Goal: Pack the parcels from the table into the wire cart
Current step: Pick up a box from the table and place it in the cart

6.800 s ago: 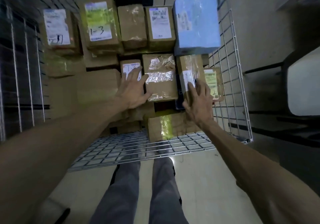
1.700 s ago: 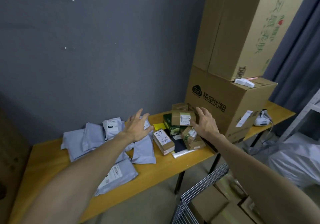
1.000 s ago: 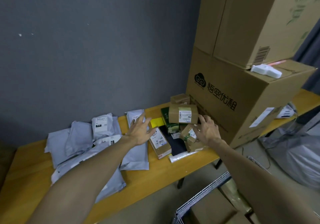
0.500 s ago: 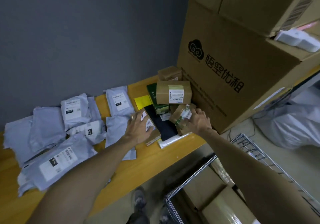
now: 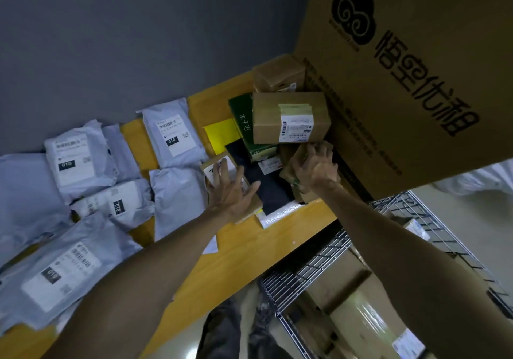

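My left hand [image 5: 232, 190] lies with spread fingers on a flat brown labelled parcel [image 5: 213, 166] near the front edge of the yellow wooden table [image 5: 244, 250]. My right hand [image 5: 315, 165] curls its fingers round a small brown taped parcel [image 5: 298, 189] at the foot of the big carton. A brown box with a white label [image 5: 288, 118] sits on a green box [image 5: 243, 121] just behind my hands. Another small brown box [image 5: 279, 74] stands further back. The wire cart [image 5: 308, 267] is at lower right, holding brown boxes [image 5: 358, 311].
Several grey mailer bags [image 5: 172, 131] with white labels cover the left half of the table. A large printed carton [image 5: 410, 81] stands on the table at the right, close to my right hand. A black flat item [image 5: 263, 181] and a yellow sheet [image 5: 220, 134] lie between the parcels.
I turned from the cart to the table and leaned in. My left hand came down onto the flat brown parcel, and my right hand closed round the small taped parcel.
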Demonstrator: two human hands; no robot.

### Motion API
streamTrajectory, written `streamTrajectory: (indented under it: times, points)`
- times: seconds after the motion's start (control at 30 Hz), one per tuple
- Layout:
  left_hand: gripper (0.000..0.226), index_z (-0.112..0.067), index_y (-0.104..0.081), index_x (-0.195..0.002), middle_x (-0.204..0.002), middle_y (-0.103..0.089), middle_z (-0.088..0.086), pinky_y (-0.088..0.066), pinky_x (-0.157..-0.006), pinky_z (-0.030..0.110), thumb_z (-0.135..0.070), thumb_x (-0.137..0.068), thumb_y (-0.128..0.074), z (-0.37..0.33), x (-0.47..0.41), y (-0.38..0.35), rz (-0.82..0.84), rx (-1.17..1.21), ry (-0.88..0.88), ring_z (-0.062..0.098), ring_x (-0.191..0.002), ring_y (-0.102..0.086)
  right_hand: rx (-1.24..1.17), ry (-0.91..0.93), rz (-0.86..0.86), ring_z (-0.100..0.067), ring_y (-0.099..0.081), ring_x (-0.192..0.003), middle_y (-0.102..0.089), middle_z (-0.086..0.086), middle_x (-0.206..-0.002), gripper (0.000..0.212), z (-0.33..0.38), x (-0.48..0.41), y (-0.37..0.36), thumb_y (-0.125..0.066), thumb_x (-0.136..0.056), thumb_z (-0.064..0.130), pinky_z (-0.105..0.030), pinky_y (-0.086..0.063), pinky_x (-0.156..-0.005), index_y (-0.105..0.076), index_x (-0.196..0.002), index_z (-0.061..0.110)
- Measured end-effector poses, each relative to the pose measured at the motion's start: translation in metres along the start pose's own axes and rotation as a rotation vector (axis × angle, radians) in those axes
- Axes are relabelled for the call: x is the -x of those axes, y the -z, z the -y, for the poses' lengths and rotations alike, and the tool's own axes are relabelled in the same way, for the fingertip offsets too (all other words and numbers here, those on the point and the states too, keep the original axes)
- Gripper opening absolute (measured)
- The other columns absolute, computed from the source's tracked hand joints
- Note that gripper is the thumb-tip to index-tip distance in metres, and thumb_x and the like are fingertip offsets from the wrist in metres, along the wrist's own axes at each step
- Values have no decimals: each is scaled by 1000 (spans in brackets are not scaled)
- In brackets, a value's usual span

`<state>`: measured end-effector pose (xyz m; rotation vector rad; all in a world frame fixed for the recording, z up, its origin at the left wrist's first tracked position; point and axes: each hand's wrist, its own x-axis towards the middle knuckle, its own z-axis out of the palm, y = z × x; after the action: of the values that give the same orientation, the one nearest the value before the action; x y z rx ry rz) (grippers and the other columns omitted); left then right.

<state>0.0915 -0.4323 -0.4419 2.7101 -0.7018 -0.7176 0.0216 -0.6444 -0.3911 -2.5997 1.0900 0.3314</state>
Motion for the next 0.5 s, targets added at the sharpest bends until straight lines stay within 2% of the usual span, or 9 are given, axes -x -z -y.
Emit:
streamTrajectory:
  times: [0.1, 0.23, 0.37, 0.5]
  points:
    - [65, -33, -32, -146, -163, 11, 2, -13, -117, 60, -70, -92, -38, 3, -9, -2, -36, -16, 3, 27, -149, 16, -47, -20, -76, -38, -26, -137, -31, -17, -145, 63, 4, -3, -8, -53, -90, 50, -58, -40, -101, -39, -138, 11]
    - [64, -28, -42, -142, -164, -4, 4, -20, -114, 60, -55, -85, -53, 21, -13, -7, -126, -46, -63, 28, -149, 5, -63, -38, -97, -39, -24, -137, -29, -18, -145, 70, 8, -2, -9, -60, -86, 48, -55, -41, -102, -36, -139, 9]
    - [82, -24, -35, -151, -163, -14, 3, -28, -111, 61, -54, -79, -62, 35, -14, -5, -163, 45, -138, 27, -150, -6, -14, -32, -82, -37, -24, -138, -28, -16, -145, 78, 3, 1, -7, -61, -85, 52, -56, -43, -100, -30, -143, 12]
    - [98, -29, -14, -158, -166, 1, -2, -28, -113, 56, -53, -82, -70, 36, -12, -4, -98, 18, -127, 20, -152, 8, -1, -35, -91, -37, -25, -136, -28, -15, -144, 84, 2, 0, -12, -62, -83, 59, -57, -43, -100, -27, -145, 14]
